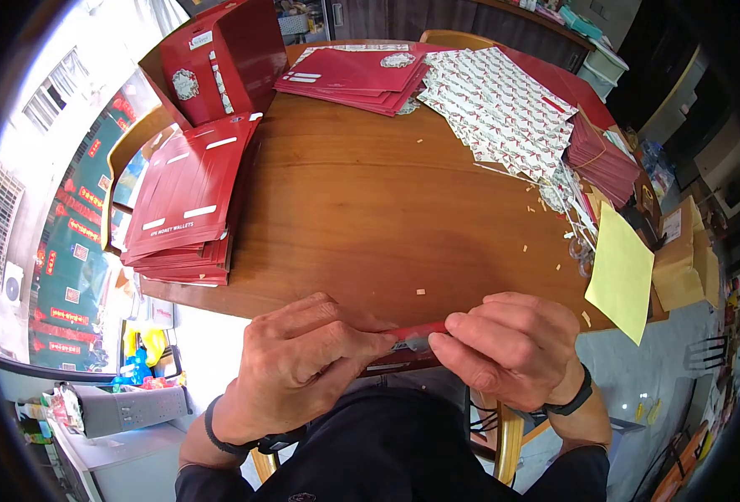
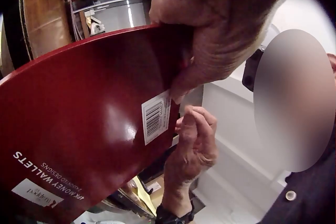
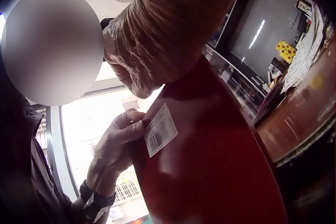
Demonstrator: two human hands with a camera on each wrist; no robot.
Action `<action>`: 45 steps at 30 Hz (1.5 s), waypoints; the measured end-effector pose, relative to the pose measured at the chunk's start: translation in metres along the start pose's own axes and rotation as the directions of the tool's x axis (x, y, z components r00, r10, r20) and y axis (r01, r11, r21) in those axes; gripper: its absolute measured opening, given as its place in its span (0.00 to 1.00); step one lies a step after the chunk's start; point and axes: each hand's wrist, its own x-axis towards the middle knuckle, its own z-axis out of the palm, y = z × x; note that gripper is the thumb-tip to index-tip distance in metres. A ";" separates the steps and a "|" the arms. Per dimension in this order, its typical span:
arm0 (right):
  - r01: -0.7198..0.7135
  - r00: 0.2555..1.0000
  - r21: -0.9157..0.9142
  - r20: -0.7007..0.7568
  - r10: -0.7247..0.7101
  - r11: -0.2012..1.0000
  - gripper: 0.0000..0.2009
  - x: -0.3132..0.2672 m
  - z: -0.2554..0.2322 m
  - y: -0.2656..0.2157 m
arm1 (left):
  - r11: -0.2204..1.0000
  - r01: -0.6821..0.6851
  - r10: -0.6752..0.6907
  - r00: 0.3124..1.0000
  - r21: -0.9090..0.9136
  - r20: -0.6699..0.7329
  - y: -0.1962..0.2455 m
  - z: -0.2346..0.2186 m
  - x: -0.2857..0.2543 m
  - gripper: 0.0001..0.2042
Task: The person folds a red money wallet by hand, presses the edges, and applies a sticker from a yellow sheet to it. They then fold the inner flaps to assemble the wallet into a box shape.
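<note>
Held close to the body at the table's near edge is a red cardboard money-wallet pack (image 2: 100, 103), seen nearly edge-on from above. White "4PK MONEY WALLETS" lettering and a white barcode label (image 2: 156, 118) show on its glossy face in the left wrist view. My left hand (image 1: 307, 356) pinches its upper edge between thumb and fingers. On the other side, my right hand (image 1: 512, 347) pinches the same edge near the corner, fingertips close to the left ones. A small greyish shiny patch (image 1: 416, 344) shows between the hands. Much of the pack is hidden below them in the head view.
A stack of red packs (image 1: 190, 188) lies on the table's left, before an upright red carton (image 1: 211, 67). Further back are more red packs (image 1: 353, 74) and patterned sheets (image 1: 495, 105). At right sit banded red pieces (image 1: 604, 159) and a yellow sheet (image 1: 621, 272). Paper scraps dot the tabletop.
</note>
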 end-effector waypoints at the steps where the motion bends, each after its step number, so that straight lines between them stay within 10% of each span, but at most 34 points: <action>1: -0.002 1.000 0.000 0.004 0.002 1.000 0.14 0.000 0.000 -0.001 | 1.000 -0.001 0.001 1.000 -0.005 -0.004 0.000 0.000 0.001 0.09; 33: -0.031 0.999 -0.016 0.031 0.031 0.999 0.14 -0.004 0.006 0.004 | 0.997 0.027 -0.027 1.000 -0.069 0.012 -0.008 0.004 0.007 0.09; 40: -0.314 0.936 0.242 -0.086 0.342 0.918 0.09 0.021 0.008 0.015 | 0.952 0.203 -0.210 0.978 -0.230 -0.006 -0.015 0.008 0.012 0.06; 45: -0.495 0.867 0.375 0.154 0.474 0.784 0.09 0.021 0.024 0.011 | 0.923 0.242 -0.257 0.966 -0.300 -0.009 -0.014 0.010 0.015 0.04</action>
